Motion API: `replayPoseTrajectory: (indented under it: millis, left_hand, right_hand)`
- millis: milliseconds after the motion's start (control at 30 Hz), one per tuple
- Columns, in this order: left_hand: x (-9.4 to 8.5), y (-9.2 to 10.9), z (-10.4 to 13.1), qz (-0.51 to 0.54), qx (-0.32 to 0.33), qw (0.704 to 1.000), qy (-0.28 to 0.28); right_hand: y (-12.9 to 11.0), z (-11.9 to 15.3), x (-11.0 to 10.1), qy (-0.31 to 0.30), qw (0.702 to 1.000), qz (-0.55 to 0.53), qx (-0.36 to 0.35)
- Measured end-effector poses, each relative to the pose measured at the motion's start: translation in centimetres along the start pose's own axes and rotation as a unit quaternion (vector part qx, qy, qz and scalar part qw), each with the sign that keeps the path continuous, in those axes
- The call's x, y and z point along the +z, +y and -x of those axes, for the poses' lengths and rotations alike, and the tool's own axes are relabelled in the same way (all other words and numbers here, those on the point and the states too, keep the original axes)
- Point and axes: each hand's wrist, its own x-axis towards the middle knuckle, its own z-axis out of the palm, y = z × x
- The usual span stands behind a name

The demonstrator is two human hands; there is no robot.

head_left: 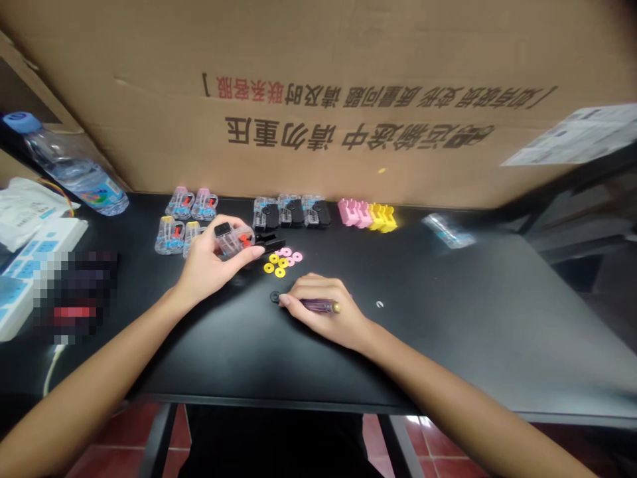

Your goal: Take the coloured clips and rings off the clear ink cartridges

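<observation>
In my left hand [213,255] is a small clear plastic case [229,240] with a black end, an orange part inside and a black flap sticking out to the right. My right hand [326,309] is closed around a purple, gold-tipped handle [321,305], perhaps a screwdriver; its far end is hidden. A small black ring [275,297] lies at the right fingertips, and I cannot tell whether they pinch it. Several yellow discs [280,272] and pink discs [297,257] with centre holes are scattered on the table between the hands.
Clear cases [172,236] with pink or yellow tops, black-flapped cases [291,211] and pink and yellow pieces [367,214] line the back. A clear packet [448,231] and a white clip [379,304] lie rightward. A water bottle [79,169] and power strip [44,255] occupy the left. Behind stands a cardboard box [318,53].
</observation>
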Motion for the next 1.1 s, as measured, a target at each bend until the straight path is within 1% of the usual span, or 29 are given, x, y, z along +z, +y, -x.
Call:
replayPoseTrajectory:
  millis: [100, 200, 300, 367, 433, 500, 633, 700, 767, 833, 900, 967, 1033, 1100]
  left_hand:
    - [0.3, 0.1, 0.1, 0.019, -0.011, 1.0, 0.002]
    - [0.5, 0.0, 0.2, 0.028, -0.02, 0.999, 0.002]
    - [0.7, -0.3, 0.4, 0.053, -0.032, 0.997, -0.038]
    - [0.9, -0.4, 0.7, 0.064, -0.027, 0.994, -0.08]
    - [1.2, -0.3, 1.0, 0.064, -0.011, 0.991, -0.117]
    - [1.5, 0.0, 1.4, 0.064, 0.0, 0.988, -0.142]
    - [2.0, 0.2, 1.9, 0.098, 0.009, 0.982, -0.164]
    - [2.0, 0.2, 1.9, 0.117, 0.012, 0.978, -0.172]
    - [1.9, 0.1, 1.8, 0.13, 0.012, 0.975, -0.18]
    - [1.8, 0.2, 1.7, 0.138, 0.012, 0.973, -0.183]
    - [1.7, 0.3, 1.6, 0.146, 0.011, 0.971, -0.188]
    - [1.6, 0.5, 1.6, 0.151, 0.014, 0.97, -0.191]
    - [1.5, 0.6, 1.7, 0.147, 0.023, 0.97, -0.191]
    - [1.4, 0.7, 1.7, 0.127, 0.039, 0.973, -0.191]
  right_hand:
    - [0.5, -0.2, -0.3, 0.018, 0.998, 0.047, -0.03]
    - [0.9, -0.3, -1.2, 0.068, 0.996, 0.057, -0.029]
    - [1.0, -0.2, -2.1, 0.137, 0.988, 0.058, -0.041]
    - [1.1, -0.2, -2.3, 0.157, 0.984, 0.075, -0.044]
    - [1.2, -0.2, -2.2, 0.145, 0.984, 0.1, -0.041]
    - [1.5, -0.2, -2.0, 0.114, 0.985, 0.119, -0.042]
    - [1.9, -0.2, -1.6, 0.025, 0.991, 0.122, -0.053]
    - [1.9, -0.3, -1.5, 0.001, 0.993, 0.102, -0.06]
    - [1.7, -0.4, -1.6, -0.001, 0.994, 0.078, -0.071]
    - [1.4, -0.4, -1.7, 0.014, 0.996, 0.053, -0.075]
    - [1.1, -0.4, -1.7, 0.039, 0.997, 0.027, -0.058]
    - [0.9, -0.3, -1.6, 0.068, 0.997, 0.006, -0.022]
    - [0.9, -0.3, -1.6, 0.077, 0.997, -0.004, 0.003]
    - [0.9, -0.4, -1.5, 0.073, 0.997, 0.002, 0.0]
